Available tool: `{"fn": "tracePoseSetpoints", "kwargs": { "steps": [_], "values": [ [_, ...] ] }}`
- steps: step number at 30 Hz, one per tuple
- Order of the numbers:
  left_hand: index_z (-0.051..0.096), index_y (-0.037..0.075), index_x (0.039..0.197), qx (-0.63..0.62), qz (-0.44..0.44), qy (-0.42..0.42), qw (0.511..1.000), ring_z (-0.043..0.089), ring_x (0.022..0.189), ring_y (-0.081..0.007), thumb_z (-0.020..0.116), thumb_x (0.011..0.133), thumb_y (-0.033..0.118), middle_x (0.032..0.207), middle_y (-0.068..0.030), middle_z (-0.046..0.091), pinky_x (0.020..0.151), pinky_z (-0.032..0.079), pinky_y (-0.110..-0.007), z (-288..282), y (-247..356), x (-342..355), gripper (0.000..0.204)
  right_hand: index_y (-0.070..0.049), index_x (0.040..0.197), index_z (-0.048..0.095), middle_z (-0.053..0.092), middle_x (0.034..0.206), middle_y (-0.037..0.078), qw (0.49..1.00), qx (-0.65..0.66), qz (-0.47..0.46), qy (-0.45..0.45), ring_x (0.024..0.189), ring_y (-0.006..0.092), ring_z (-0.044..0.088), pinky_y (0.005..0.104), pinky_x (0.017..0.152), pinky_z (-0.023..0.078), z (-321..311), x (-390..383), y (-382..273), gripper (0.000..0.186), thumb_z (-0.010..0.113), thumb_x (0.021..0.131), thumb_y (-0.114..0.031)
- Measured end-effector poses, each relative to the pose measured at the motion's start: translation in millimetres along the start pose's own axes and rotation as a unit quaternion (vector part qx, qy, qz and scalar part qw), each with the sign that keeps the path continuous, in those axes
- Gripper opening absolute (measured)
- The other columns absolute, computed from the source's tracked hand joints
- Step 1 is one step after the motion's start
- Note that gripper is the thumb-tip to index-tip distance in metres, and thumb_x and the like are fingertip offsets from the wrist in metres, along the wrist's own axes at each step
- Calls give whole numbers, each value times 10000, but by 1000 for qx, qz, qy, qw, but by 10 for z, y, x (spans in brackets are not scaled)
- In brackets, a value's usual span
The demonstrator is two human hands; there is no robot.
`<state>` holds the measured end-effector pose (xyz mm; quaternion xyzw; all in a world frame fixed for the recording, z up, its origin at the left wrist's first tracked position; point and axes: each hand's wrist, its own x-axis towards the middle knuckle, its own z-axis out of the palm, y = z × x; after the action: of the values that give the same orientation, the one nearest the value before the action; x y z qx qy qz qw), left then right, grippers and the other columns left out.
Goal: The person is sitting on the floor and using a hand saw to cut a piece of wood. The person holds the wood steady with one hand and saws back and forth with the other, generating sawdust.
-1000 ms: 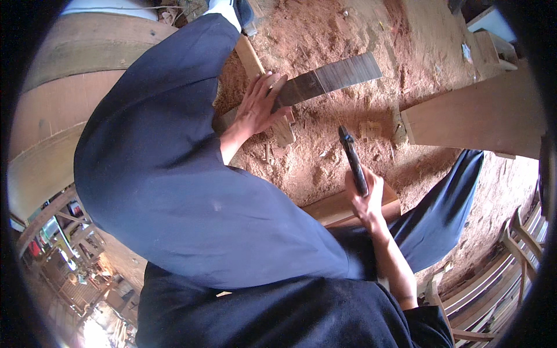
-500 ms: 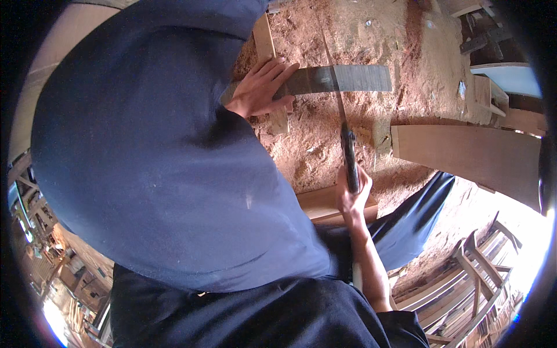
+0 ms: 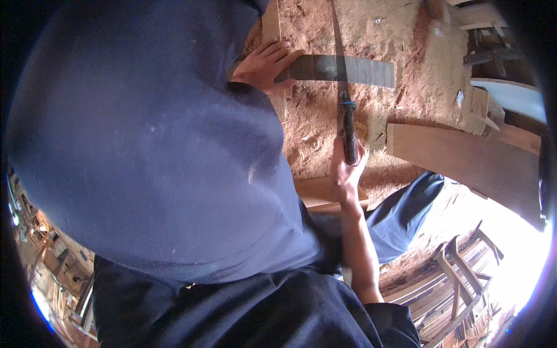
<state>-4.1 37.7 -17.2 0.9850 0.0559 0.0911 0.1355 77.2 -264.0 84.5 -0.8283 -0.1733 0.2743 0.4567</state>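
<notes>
Because the board looks stiff and light, its left end suits the flattened left hand; the right hand grips the saw.

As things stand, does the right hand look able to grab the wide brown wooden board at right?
Probably not: the right hand holds the dark-handled, thin-bladed saw, though nothing seems to block the way to the wide brown wooden board.

Through my remote feed I'm seeing a dull metal saw blade, a rough-looking handle, a matt, grained wooden strip, a smooth wooden board, crumbly ground and matt cloth trousers.
</notes>
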Motion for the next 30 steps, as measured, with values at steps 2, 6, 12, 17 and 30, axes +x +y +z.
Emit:
{"fn": "tracePoseSetpoints", "kwargs": {
  "steps": [2, 6, 12, 17, 30],
  "values": [
    [297, 133, 1533, 8, -4, -8, 1000, 378, 1392, -334, 535, 897, 603, 1448, -183, 463, 1195, 247, -472, -19, 6, -21, 825, -41, 759, 556, 504, 612, -12, 1000, 0, 7, -5, 554, 81, 469, 292, 521, 403, -50, -53, -46, 170, 602, 893, -134],
    [294, 135, 1534, 23, -1, -19, 1000, 348, 1418, -327, 516, 917, 600, 1484, -169, 429, 1180, 273, -481, -7, 0, -4, 805, -44, 730, 545, 523, 590, 29, 997, -23, -79, 13, 543, 82, 471, 295, 497, 404, -84, -305, 178, 202, 603, 892, -150],
    [302, 133, 1531, 13, -41, -15, 999, 307, 1444, -332, 495, 932, 608, 1519, -151, 393, 1195, 251, -473, 55, -72, -16, 788, -48, 747, 556, 520, 577, 10, 999, -35, 3, 9, 515, 78, 472, 277, 477, 398, 38, -10, 128, 193, 586, 897, -167],
    [331, 121, 1510, -2, -5, 31, 1000, 325, 1430, -341, 529, 924, 571, 1505, -149, 408, 1191, 267, -476, 74, -99, 6, 764, -43, 742, 570, 512, 597, 0, 998, -39, -34, 24, 551, 83, 455, 291, 503, 377, -58, -226, 282, 240, 616, 909, -209],
    [338, 113, 1497, -53, -3, 24, 998, 354, 1402, -380, 589, 910, 501, 1478, -169, 429, 1183, 281, -481, 14, -26, -39, 748, -30, 697, 508, 489, 570, 85, 993, -61, -93, 46, 490, 183, 435, 366, 489, 392, 83, -42, -7, 245, 607, 889, -145]
  ]
}}
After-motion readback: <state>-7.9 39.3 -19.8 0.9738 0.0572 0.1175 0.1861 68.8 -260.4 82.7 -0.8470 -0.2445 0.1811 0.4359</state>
